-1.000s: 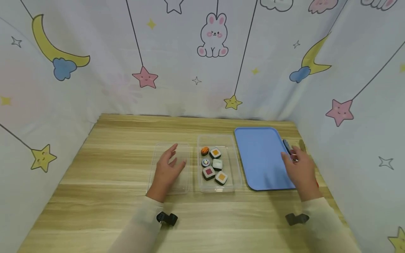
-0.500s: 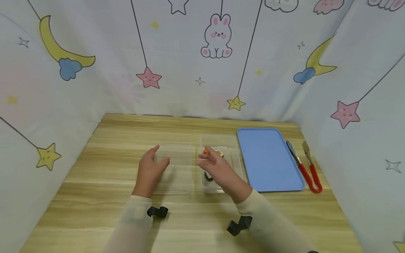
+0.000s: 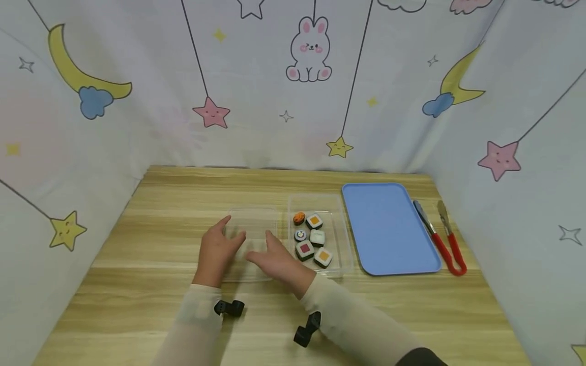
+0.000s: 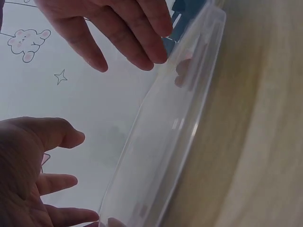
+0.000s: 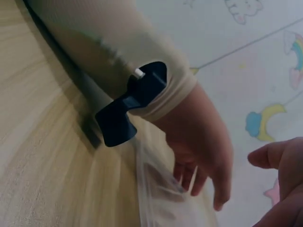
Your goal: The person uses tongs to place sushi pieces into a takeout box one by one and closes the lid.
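A clear plastic lid (image 3: 253,219) lies flat on the wooden table, and its thin raised rim (image 4: 182,156) shows from the side in the left wrist view. My left hand (image 3: 217,254) is at the lid's left edge, fingers spread and loosely bent; whether the fingertips touch the rim is hard to tell. Over the lid's right part hovers my right hand (image 3: 280,262), thumb pointing left, holding nothing. Right of it stands a clear plastic box (image 3: 338,254) with several sushi pieces (image 3: 314,221) inside, in a loose cluster towards its left side.
A blue tray (image 3: 389,229) lies right of the box. Beside the tray are tongs (image 3: 450,249) with red handles, spread apart. A patterned curtain (image 3: 256,137) rises behind the table and along both sides.
My right hand has travelled left from beside the tongs, across the sushi box, to the lid. My left hand has shifted slightly left, to the lid's left edge.
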`<action>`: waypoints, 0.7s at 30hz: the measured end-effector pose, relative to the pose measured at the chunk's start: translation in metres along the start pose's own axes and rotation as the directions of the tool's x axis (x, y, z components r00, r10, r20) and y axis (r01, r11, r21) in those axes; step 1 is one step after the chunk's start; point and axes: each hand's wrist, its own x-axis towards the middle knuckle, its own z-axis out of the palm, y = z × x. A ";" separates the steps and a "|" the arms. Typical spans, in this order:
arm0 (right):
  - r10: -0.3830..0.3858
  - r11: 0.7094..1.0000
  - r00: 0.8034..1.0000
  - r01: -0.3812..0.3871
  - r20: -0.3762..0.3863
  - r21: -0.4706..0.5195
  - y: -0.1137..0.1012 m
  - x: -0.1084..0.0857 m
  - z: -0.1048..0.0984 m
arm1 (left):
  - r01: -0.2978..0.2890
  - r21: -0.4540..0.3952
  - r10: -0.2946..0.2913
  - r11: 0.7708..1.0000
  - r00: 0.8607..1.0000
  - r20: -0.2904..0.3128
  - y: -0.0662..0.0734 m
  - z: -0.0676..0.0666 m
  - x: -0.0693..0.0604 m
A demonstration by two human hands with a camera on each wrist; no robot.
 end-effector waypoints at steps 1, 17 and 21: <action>0.002 1.000 1.000 -0.002 -0.011 -0.017 0.001 0.002 0.003 | 0.000 0.003 0.000 1.000 1.000 -0.003 0.000 0.000 0.000; -0.024 0.999 0.992 0.021 -0.121 -0.030 0.006 0.014 0.014 | 0.022 -0.061 -0.028 0.998 0.995 -0.091 -0.001 -0.002 -0.005; -0.058 0.998 0.992 0.057 -0.112 -0.013 0.004 0.012 0.011 | 0.043 -0.075 -0.051 0.996 0.992 -0.111 0.002 -0.009 -0.005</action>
